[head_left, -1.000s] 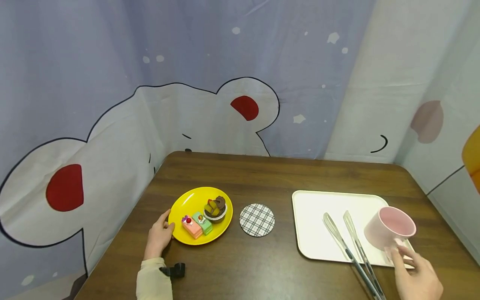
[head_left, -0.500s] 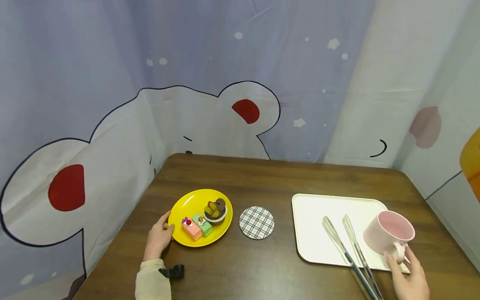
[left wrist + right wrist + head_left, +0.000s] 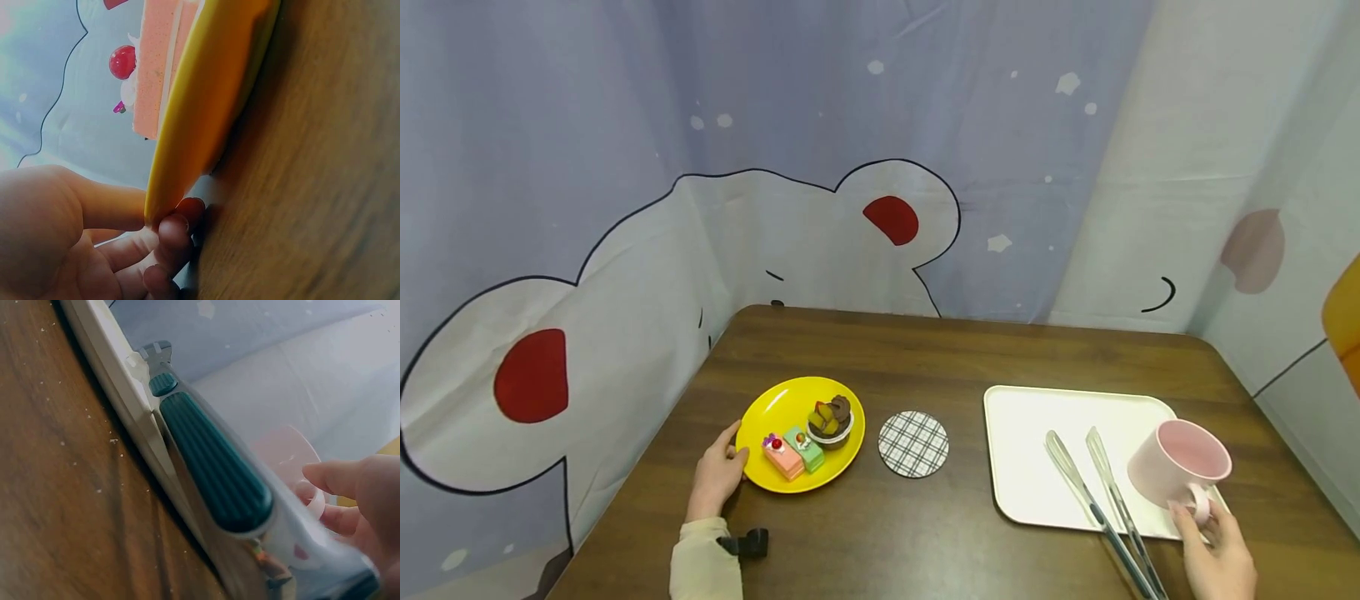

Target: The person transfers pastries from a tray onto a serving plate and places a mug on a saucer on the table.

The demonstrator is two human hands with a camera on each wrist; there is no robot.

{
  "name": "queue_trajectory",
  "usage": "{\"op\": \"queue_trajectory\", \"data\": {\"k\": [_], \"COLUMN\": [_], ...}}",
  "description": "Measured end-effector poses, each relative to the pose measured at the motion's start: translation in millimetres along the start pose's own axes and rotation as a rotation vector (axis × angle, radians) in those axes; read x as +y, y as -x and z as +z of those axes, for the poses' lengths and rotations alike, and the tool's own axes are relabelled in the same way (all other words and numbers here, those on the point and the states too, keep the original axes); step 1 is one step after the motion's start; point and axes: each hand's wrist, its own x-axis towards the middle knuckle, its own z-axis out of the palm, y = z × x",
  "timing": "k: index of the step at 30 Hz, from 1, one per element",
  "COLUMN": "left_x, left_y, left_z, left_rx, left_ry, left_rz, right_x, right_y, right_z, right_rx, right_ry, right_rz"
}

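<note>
My left hand (image 3: 717, 475) pinches the left rim of a yellow plate (image 3: 775, 408). In the left wrist view the thumb is on top of the rim and the curled fingers (image 3: 172, 234) are under it. A pink cake piece (image 3: 784, 460) with a cherry, a green cake piece (image 3: 805, 450) and a chocolate cupcake (image 3: 831, 423) sit on the plate. At the right, my right hand (image 3: 1219, 554) holds the handle of a pink mug (image 3: 1161, 467) between thumb and fingers. The mug stands upright over the right end of a white tray (image 3: 1030, 467).
Metal tongs (image 3: 1108, 508) with teal grips (image 3: 212, 459) lie across the tray, their handle end reaching past its near edge beside my right hand. A round checked coaster (image 3: 913, 444) lies between plate and tray on the wooden table (image 3: 880, 358). Printed curtains hang behind.
My right hand has shifted a little left, and its thumb and fingers now sit at the mug's handle, which shows more plainly. My left hand and the plate have stayed put.
</note>
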Motion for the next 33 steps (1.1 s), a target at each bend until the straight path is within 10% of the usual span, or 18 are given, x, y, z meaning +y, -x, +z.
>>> {"op": "queue_trajectory", "data": {"k": [33], "left_x": [-4.6], "left_y": [-2.6], "left_z": [1.7], "left_rx": [0.013], "left_ry": [0.000], "left_rz": [0.015], "right_x": [2.1], "right_y": [9.2], "right_z": [19.6], "right_rx": [0.030], "right_ry": [-0.934], "right_rz": [-0.090]}}
